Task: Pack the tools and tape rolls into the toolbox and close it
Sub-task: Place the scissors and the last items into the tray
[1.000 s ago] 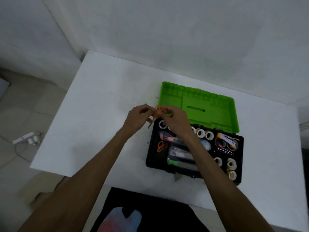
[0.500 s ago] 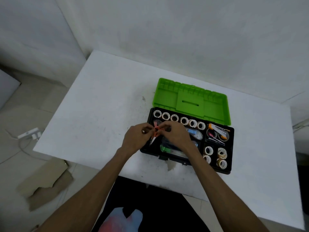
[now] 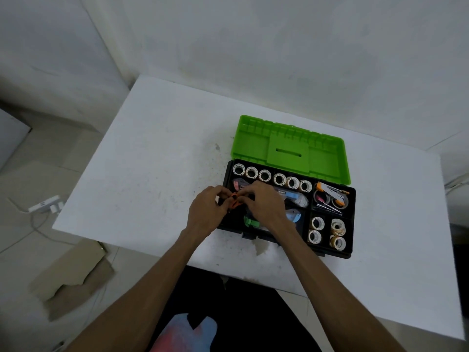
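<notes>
Both hands meet over the left end of the toolbox (image 3: 352, 224). My left hand (image 3: 206, 212) is curled nearly closed, fingertips pinched on the orange scissors (image 3: 234, 200). My right hand (image 3: 264, 203) is curled the same way, fingers down on the scissors from the other side, so the two hands touch around them. I can only see a sliver of orange handle between the fingers; whether the blades reach the tray I cannot tell. The toolbox sits on the white table (image 3: 152, 161), green lid (image 3: 289, 148) tipped back and open. Six tape rolls (image 3: 271, 177) stand in a row along the far compartment, just beyond my knuckles. More rolls (image 3: 327, 232) fill the near right compartments. Blue-handled tools (image 3: 291, 196) lie just beside my right hand.
</notes>
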